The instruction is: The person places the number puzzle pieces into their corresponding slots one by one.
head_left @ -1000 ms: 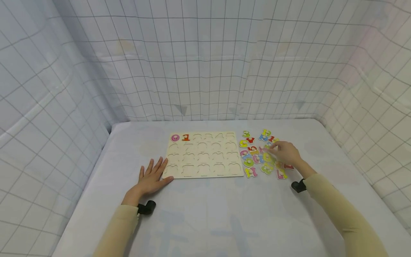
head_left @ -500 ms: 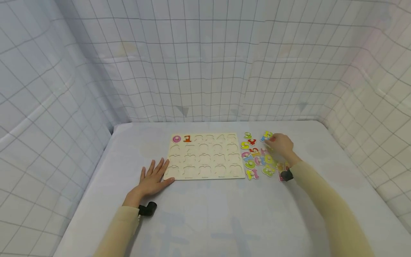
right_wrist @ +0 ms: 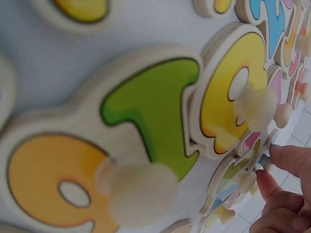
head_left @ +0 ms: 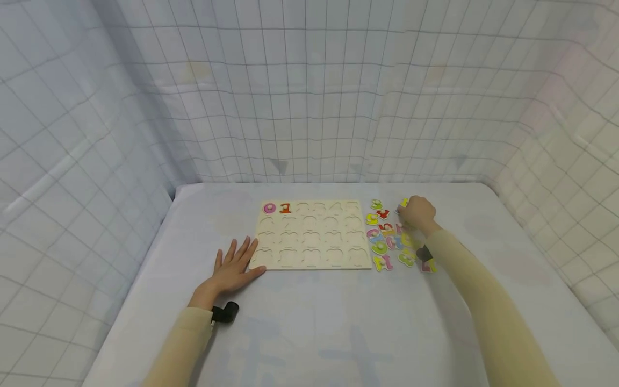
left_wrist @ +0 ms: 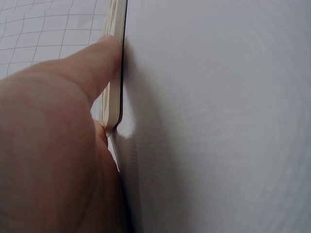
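Observation:
A wooden number puzzle board (head_left: 309, 236) lies on the table with a pink 0 piece (head_left: 269, 208) and a red 1 piece (head_left: 285, 208) in its top-left recesses. My left hand (head_left: 232, 271) rests flat, fingers spread at the board's lower-left corner; in the left wrist view its thumb (left_wrist: 104, 51) touches the board's edge. At the back of the loose pieces, my right hand (head_left: 418, 214) is bent downward. Seen from the right wrist, its thumb and finger (right_wrist: 289, 158) pinch a partly hidden number piece with a blue part (right_wrist: 263, 162).
Several loose knobbed number pieces (head_left: 379, 247) crowd the table right of the board, some overlapping. Near the right wrist camera lie an orange-and-green two-digit piece (right_wrist: 160, 116) and a yellow piece (right_wrist: 218, 111). Grid-patterned curtains (head_left: 329, 107) stand behind and beside the table.
My right hand has moved back over the loose pieces, from their middle to the far blue-and-yellow piece, and its fingers now point down. The left hand keeps its place at the board's corner.

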`<state>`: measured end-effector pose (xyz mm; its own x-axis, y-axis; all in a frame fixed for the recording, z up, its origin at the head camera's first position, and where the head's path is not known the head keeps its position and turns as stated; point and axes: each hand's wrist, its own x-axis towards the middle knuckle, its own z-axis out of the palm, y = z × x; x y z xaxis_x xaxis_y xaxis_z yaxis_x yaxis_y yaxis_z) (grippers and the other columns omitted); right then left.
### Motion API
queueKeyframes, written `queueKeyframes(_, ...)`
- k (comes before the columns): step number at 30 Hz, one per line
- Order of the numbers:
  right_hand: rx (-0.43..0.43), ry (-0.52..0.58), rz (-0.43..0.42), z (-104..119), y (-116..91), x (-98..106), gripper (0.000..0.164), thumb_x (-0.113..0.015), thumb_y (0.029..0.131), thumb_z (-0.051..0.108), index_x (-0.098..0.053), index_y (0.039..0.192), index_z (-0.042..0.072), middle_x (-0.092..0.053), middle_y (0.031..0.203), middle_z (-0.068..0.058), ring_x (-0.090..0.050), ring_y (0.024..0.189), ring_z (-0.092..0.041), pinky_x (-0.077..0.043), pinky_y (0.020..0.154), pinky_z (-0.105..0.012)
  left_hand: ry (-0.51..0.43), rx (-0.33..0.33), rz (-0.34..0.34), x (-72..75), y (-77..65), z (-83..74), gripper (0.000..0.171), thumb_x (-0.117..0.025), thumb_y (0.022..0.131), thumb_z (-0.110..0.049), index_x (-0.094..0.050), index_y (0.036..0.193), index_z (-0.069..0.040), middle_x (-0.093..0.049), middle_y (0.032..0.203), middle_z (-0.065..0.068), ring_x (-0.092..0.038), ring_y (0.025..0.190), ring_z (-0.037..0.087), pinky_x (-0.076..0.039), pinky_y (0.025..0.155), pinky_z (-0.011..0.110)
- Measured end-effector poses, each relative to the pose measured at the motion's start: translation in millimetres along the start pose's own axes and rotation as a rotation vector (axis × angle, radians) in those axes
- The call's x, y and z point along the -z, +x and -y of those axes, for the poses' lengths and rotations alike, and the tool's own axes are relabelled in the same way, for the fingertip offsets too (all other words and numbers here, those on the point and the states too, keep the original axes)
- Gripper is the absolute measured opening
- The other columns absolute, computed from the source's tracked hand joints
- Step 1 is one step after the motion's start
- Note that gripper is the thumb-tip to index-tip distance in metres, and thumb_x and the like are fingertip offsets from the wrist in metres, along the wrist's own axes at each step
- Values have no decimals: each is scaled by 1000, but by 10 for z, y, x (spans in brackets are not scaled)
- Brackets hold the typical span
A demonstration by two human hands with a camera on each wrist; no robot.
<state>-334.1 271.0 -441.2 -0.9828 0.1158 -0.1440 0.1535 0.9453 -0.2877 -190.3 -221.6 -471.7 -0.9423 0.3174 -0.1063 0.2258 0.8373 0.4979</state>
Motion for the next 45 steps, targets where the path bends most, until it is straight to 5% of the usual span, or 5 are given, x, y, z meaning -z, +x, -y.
queueKeyframes(10, 72, -26, -59, 44, -41, 53, 37, -58, 92, 27, -48, 64, 6, -49, 61, -4, -44, 55, -17, -38, 49, -28, 3, 1, 8, -21, 31, 0, 83, -46, 92, -59, -12, 154, -13, -4, 158, 13, 12, 141, 37, 18, 103, 58)
queueKeyframes(18, 392, -46, -104, 546, -120, 74, 27, -64, 92, 24, -65, 96, -3, -66, 80, -11, -54, 62, -21, -46, 54, -32, 7, 10, -1, -12, 12, 5, 83, -45, 92, -60, -12, 154, -15, -4, 158, 12, 12, 141, 36, 18, 103, 57)
queueKeyframes(27, 660, -134, -73, 1237, -76, -177, 24, -65, 92, 26, -66, 97, 2, -69, 88, -9, -59, 65, -18, -50, 58, -30, 24, 12, 10, -26, 15, 23, 85, -45, 92, -61, -11, 154, -14, -4, 158, 11, 12, 141, 36, 17, 103, 58)
queueKeyframes(38, 755, -217, -34, 1895, -20, -416, 23, -63, 93, 27, -66, 100, 6, -68, 90, -4, -61, 72, -16, -52, 66, -30, 33, 11, 1, -12, -4, 6, 84, -45, 93, -60, -12, 154, -12, -4, 158, 13, 10, 141, 38, 15, 104, 59)
queueKeyframes(45, 722, -235, 10, 2123, 32, -534, 22, -59, 96, 27, -66, 103, 7, -68, 95, -2, -63, 80, -16, -51, 70, -30, 19, 9, -1, -69, 23, 71, 85, -43, 91, -63, -10, 154, -16, -3, 158, 10, 14, 141, 35, 19, 103, 57)
